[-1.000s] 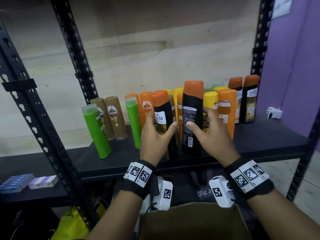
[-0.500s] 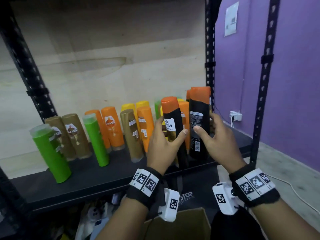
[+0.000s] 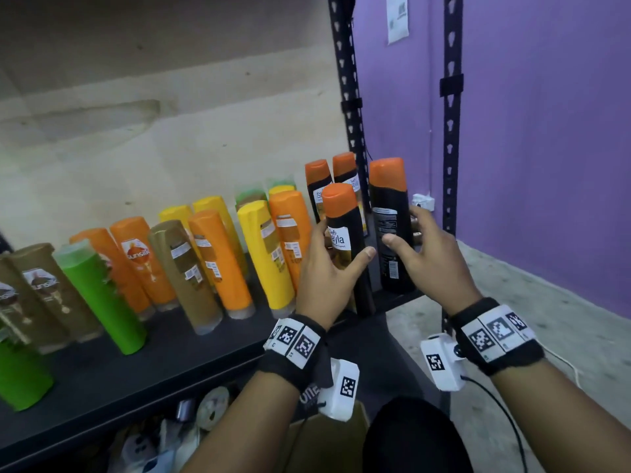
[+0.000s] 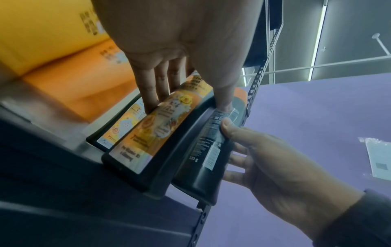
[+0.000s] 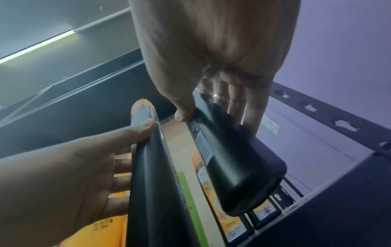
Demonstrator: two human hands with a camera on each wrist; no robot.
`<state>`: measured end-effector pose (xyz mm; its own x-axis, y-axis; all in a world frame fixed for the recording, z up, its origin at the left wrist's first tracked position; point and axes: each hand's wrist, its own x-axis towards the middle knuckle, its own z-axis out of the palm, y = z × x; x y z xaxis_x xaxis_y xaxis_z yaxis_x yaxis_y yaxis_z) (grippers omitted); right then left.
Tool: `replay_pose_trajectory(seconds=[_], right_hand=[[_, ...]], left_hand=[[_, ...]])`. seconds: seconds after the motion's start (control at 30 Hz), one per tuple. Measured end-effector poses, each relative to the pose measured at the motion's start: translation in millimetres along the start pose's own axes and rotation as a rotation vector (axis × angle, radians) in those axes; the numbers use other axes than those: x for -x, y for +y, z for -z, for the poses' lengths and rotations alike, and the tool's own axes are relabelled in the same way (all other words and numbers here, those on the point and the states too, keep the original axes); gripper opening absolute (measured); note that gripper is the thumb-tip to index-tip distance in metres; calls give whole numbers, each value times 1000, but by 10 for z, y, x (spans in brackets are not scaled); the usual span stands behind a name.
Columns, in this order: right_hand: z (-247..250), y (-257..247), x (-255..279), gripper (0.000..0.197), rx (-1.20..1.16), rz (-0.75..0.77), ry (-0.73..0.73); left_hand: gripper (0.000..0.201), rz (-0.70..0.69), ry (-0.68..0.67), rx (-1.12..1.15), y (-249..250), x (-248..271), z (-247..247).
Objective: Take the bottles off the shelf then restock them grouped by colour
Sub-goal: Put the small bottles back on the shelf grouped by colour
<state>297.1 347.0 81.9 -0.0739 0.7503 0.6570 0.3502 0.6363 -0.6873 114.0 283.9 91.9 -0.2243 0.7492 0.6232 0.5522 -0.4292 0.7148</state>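
Observation:
Two black bottles with orange caps are in my hands at the right end of the black shelf (image 3: 205, 349). My left hand (image 3: 341, 254) grips the one with the white front label (image 3: 345, 213), thumb on its right side. My right hand (image 3: 403, 227) grips the taller-looking black bottle (image 3: 389, 254) beside it. Two more black bottles (image 3: 319, 186) stand just behind. The left wrist view shows my left hand (image 4: 186, 100) on its labelled bottle (image 4: 156, 133). In the right wrist view my right hand (image 5: 215, 117) holds its bottle (image 5: 232, 158) tilted over the shelf corner.
Left along the shelf stand mixed orange bottles (image 3: 218, 254), yellow bottles (image 3: 263, 254), brown bottles (image 3: 184, 274) and green bottles (image 3: 102, 295). Black shelf uprights (image 3: 348, 97) and a purple wall (image 3: 546, 165) close the right side. A cardboard box (image 3: 324, 445) sits below.
Both hands have carried the two black bottles rightward along the shelf to its right end, next to the two other black bottles. The view has swung right with them.

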Motion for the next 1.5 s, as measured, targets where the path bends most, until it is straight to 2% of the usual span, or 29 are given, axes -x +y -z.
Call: replay_pose_trajectory(seconds=[0.1,0.5,0.6,0.7,0.87,0.93,1.07,1.33,1.5], right_hand=[[-12,165,-107,50,15,-26,14],[-264,579,-421,56,-23,-30,0],[-293,610,-415,61,-99,-66,-18],[-298,643,-320,64,-277,-189,-74],[-320,637,-284,28,-426,-304,-167],[-303,629,-321,33,-450,-322,-198],[-313,689,-329,35,-393,-295,-206],[-365,806,-268,56,-191,-209,-195],[-355,780,-302,49,-134,-192,-223]], left_hand=[[78,-6,-11,5,-82,-107,-164],[74,6,58,-82,-290,-452,-490],[76,22,73,-86,-307,-459,-525],[78,27,65,-74,-318,-460,-518],[80,40,49,-44,-347,-456,-513],[79,45,53,-30,-347,-441,-526],[79,42,56,-11,-340,-429,-542],[81,31,71,-36,-358,-390,-565],[82,48,76,-22,-373,-384,-576]])
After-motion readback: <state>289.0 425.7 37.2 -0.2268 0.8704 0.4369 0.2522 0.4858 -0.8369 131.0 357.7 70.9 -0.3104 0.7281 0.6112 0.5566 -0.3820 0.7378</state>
